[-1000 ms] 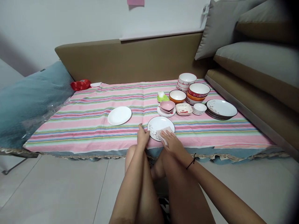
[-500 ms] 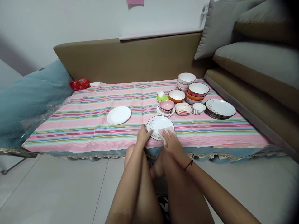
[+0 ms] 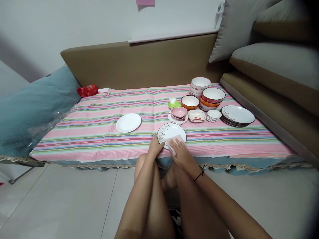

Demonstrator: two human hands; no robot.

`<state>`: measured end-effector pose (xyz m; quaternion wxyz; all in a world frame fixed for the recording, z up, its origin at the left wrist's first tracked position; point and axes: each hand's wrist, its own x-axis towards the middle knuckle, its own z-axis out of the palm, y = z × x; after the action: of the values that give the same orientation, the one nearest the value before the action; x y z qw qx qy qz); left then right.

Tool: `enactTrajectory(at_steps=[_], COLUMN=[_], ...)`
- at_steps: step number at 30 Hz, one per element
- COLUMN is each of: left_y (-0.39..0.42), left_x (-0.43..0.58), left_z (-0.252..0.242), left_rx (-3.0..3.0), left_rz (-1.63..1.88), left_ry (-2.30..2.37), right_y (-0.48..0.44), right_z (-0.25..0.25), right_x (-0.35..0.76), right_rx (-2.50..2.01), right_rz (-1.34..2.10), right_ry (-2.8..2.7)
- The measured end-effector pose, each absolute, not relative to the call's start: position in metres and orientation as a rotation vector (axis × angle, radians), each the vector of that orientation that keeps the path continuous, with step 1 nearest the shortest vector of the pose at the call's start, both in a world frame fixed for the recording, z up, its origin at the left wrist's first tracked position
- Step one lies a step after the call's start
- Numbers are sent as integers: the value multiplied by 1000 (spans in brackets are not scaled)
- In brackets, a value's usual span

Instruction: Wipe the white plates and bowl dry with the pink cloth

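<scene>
A white plate with a dark rim and a brown flower pattern (image 3: 171,130) lies in front of me at the near side of the striped cloth. My left hand (image 3: 156,146) grips its left edge, thumb over the rim. My right hand (image 3: 181,153) presses a pale pink wiping cloth (image 3: 171,141) onto the plate's front right part, fingers laid over it. Just behind the plate stand two pink bowls (image 3: 179,112) on small white plates (image 3: 171,119). A plain white oval plate (image 3: 129,122) lies apart to the left.
Stacked bowls (image 3: 211,96), square dishes (image 3: 196,116), small white dishes (image 3: 213,114) and a stack of patterned plates (image 3: 238,114) stand to the right. A green dish (image 3: 173,103) is behind. A red bag (image 3: 87,90) lies far left; cushions (image 3: 274,63) rise on the right.
My right hand and the wiping cloth have slid slightly left across the plate. My left thumb has shifted a little lower on the rim. The whole view has moved slightly.
</scene>
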<state>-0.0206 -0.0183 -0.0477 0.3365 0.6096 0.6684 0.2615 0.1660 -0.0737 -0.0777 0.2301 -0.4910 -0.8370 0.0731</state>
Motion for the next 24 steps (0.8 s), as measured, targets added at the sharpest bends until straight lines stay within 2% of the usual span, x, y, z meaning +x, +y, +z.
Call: enactTrajectory(at_steps=[3,7,10,15,19,22,24], left_y=[-16,-15,-21,-19,-15,-19,-21], left_x=[-21,-15,-12,-18,-17,-15,-17], left_z=[-47,-43,-45,-42,-38,-44,-48], left_rx=[1622,1615,1628,1629,1574,1604,1637], left_rz=[704,651,667,715,688,711,729], left_ry=[1813,1973,1855,1839,1985,1843,1737], right_y=[-78,-71,-67,-77,-74,-69,-69], right_z=[-80,-86,-86,-84,-85,-85,-85], right_x=[170,184,179,174,184,178,170], right_rx=[-1158,-1344,-1513,-1221,-1330,-1460,-1396], right_rz=[246,180,136,198,174,157,181], right_ry=[-2363,-2320,-2241,-2353,-2310,-2254,-2271])
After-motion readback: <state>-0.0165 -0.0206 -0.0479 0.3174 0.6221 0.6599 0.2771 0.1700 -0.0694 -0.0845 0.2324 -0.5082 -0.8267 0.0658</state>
